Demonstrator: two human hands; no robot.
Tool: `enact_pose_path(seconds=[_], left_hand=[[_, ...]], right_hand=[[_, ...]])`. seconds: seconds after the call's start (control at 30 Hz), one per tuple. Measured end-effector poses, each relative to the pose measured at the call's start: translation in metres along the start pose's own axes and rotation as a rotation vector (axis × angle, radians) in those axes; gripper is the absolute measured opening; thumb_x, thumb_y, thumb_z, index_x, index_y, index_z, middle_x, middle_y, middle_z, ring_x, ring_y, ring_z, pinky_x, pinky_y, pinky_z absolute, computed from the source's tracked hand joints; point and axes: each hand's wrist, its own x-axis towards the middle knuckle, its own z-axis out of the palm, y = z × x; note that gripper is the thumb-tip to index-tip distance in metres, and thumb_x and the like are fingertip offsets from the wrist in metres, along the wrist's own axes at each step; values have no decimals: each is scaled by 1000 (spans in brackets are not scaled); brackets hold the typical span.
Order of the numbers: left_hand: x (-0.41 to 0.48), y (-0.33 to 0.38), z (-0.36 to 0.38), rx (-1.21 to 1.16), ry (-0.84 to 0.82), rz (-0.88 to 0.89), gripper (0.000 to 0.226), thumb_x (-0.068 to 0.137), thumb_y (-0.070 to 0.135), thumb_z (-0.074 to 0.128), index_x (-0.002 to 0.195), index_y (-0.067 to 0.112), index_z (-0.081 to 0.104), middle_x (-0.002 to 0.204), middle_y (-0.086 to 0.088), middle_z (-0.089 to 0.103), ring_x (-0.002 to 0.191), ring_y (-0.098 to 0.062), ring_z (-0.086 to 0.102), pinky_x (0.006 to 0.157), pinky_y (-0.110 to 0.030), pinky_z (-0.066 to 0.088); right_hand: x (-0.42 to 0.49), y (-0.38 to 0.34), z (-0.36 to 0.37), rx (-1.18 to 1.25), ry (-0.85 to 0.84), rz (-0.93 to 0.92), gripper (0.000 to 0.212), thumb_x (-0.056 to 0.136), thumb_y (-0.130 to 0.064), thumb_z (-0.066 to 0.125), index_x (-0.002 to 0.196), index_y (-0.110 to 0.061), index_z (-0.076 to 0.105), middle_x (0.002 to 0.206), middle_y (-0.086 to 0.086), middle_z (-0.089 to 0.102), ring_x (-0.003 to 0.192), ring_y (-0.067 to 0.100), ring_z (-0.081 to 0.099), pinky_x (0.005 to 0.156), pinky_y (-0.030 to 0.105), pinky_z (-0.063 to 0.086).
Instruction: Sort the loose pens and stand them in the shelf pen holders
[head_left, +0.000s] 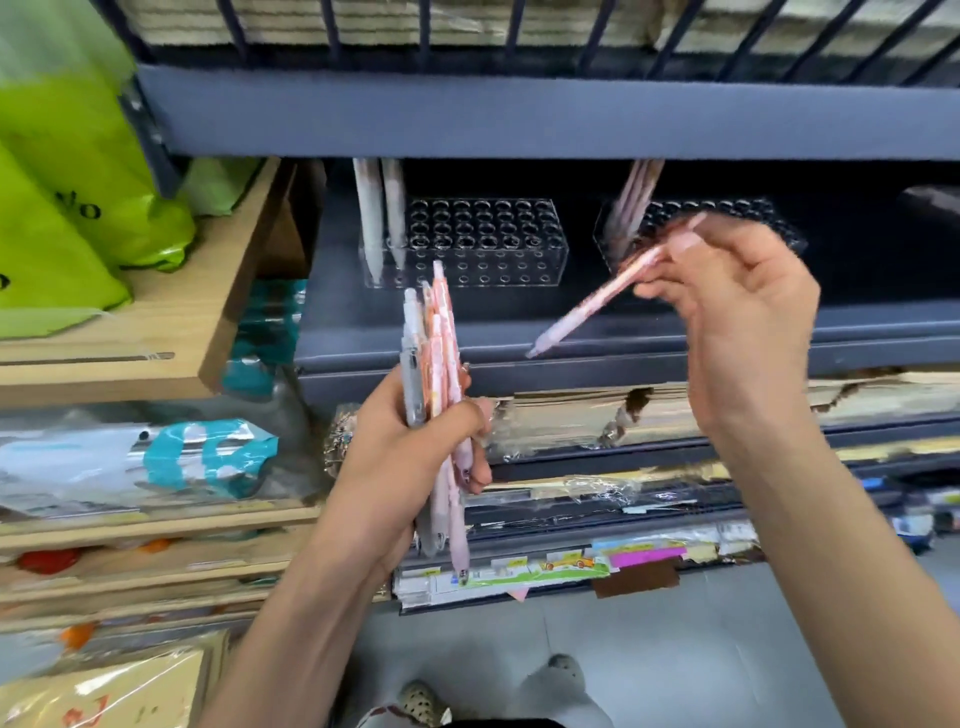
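Across the middle runs a dark metal shelf (519, 338), with lime green bags (62, 208) on a wooden rack to its left. Two clear pen holders stand on the shelf. The left holder (483, 244) has two white pens (379, 208) upright at its left end. The right holder (727, 218) has a few pink pens (631, 202) leaning at its left end. Below the shelf's front edge, the left hand (410, 457) has its fingers curled around a bundle of pens (436, 353), pink, orange and grey, held upright. The right hand (737, 312), in front of the right holder, pinches the upper end of a single pink pen (587, 306), which slants down and left in the air.
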Motion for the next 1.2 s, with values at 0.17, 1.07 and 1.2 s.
enact_pose_path(seconds=[0.17, 1.07, 1.2], left_hand=[[6, -8, 31, 8, -51, -9, 20, 78, 23, 78, 90, 20, 62, 52, -7, 51, 43, -22, 52, 46, -28, 47], [3, -19, 100, -26, 82, 97, 20, 67, 26, 82, 72, 24, 62, 49, -5, 49, 42, -22, 51, 42, -27, 44], [-1, -18, 108, -34, 83, 73, 21, 63, 26, 83, 69, 26, 62, 50, -6, 49, 42, -21, 50, 42, -28, 45]], right_hand=[[20, -10, -30, -228, 201, -320, 5, 93, -10, 59, 98, -9, 59, 88, 8, 66, 80, 19, 67, 77, 30, 57], [116, -2, -19, -1102, -280, -204, 15, 98, -32, 43, 88, -23, 50, 90, -1, 54, 87, 17, 46, 76, 29, 33], [108, -1, -38, -918, -283, -184, 13, 94, -38, 47, 90, -27, 53, 104, 4, 67, 92, 18, 53, 88, 33, 44]])
